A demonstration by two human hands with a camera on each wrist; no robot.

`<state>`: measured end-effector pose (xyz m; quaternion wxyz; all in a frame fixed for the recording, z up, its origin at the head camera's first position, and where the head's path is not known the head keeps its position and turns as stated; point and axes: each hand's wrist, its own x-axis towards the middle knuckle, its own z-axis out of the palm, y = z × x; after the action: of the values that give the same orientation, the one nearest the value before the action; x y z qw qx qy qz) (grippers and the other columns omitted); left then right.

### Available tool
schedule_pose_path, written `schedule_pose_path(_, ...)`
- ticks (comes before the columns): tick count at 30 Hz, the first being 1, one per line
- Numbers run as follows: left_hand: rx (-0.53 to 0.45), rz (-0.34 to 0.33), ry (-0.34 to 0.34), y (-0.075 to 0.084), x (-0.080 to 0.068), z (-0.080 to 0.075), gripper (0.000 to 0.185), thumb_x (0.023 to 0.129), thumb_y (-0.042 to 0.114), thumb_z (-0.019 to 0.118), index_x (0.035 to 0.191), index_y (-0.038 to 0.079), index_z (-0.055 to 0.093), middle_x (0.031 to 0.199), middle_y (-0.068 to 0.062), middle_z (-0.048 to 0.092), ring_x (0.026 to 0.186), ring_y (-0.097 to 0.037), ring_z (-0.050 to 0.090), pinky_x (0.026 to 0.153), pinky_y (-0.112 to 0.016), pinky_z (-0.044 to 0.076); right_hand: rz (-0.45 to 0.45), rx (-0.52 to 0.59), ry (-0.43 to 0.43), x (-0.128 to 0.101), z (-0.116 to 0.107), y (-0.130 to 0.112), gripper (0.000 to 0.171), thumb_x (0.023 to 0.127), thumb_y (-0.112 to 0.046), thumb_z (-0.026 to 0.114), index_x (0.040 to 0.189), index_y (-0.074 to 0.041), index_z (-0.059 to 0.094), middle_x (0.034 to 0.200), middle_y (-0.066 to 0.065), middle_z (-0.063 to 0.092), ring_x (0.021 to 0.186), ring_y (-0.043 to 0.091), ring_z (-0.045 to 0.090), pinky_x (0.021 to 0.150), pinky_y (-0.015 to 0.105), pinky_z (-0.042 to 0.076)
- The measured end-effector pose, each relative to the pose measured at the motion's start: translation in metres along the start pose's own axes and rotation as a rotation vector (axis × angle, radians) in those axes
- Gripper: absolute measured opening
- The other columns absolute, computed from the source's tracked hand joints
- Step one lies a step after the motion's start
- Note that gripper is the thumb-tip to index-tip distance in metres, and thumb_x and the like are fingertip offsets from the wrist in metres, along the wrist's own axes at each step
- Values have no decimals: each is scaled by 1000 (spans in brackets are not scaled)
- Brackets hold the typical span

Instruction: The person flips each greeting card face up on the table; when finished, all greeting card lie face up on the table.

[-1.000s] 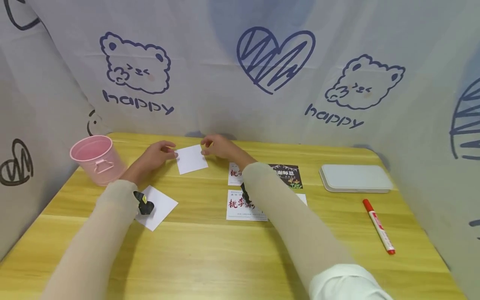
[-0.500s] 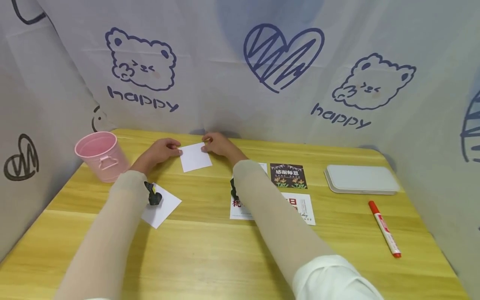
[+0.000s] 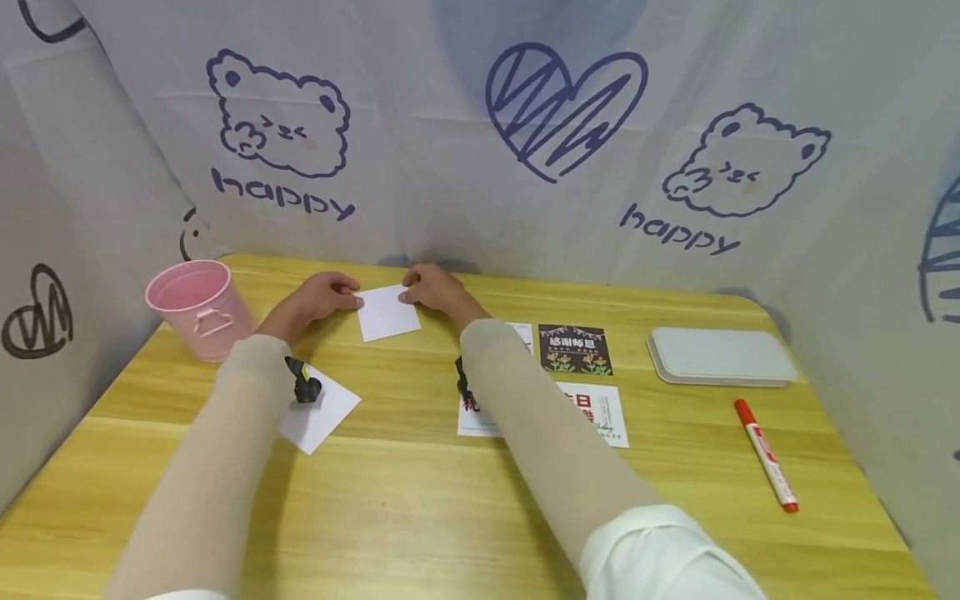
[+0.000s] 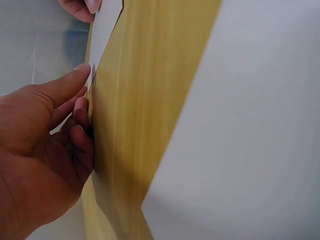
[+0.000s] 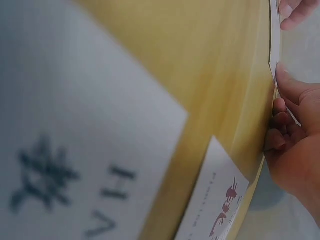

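A small white card (image 3: 387, 312) lay flat at the far side of the bench (image 3: 420, 500), just right of a pink bucket (image 3: 197, 307). Its left edge was pinched by the left hand (image 3: 318, 296) and its right edge by the right hand (image 3: 431, 289), fingertips curled onto the paper. For a clean result, both edges were best held evenly, so the card was neither skewed nor creased.

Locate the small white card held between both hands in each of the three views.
Head: white card at the table's far middle, between both hands.
Left wrist: top left, a thin edge-on strip beside the left hand.
Right wrist: top right edge, a narrow sliver above the right hand.
Shared landmark: the yellow wooden table.
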<state>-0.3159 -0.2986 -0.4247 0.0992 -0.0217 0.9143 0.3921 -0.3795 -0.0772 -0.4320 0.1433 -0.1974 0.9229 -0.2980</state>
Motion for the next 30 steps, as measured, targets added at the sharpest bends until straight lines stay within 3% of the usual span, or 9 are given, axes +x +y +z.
schedule_pose_path(7,-2,4,-24,4,-2,-2,44,98,20,67,133,-3,54,122,-19,50,111,-32,44,101,-42,35,8,-21,-2,1,-1,0,46,95,-38,69,135,-16,60,138,1,59,129,21,52,113,39,37)
schedule_pose_path(19,12,16,-41,-1,-3,-5,41,99,21,65,131,-2,55,121,-18,51,111,-31,44,102,-43,35,-33,62,-12,2,2,1,42,92,-29,75,125,-9,58,128,7,61,118,23,55,107,37,42)
schedule_pose_path(24,25,9,-37,0,-4,-7,37,99,20,63,127,-3,56,118,-18,51,107,-31,45,96,-40,37,-53,85,-21,3,2,3,44,92,-28,75,127,-8,57,127,8,61,116,22,56,105,36,44)
schedule_pose_path(27,-21,-12,-35,2,-5,-8,39,100,20,63,130,-3,54,117,-17,54,102,-27,50,88,-34,42,-55,116,-43,1,-2,2,45,94,-27,73,130,-8,55,122,8,62,106,19,57,95,32,47)
schedule_pose_path(30,-169,-23,-56,5,-8,-12,45,100,16,61,137,-4,47,112,-15,62,94,-21,60,84,-27,52,-74,190,-57,-4,-8,-2,45,97,-22,69,135,-7,51,113,10,62,88,19,57,76,29,50)
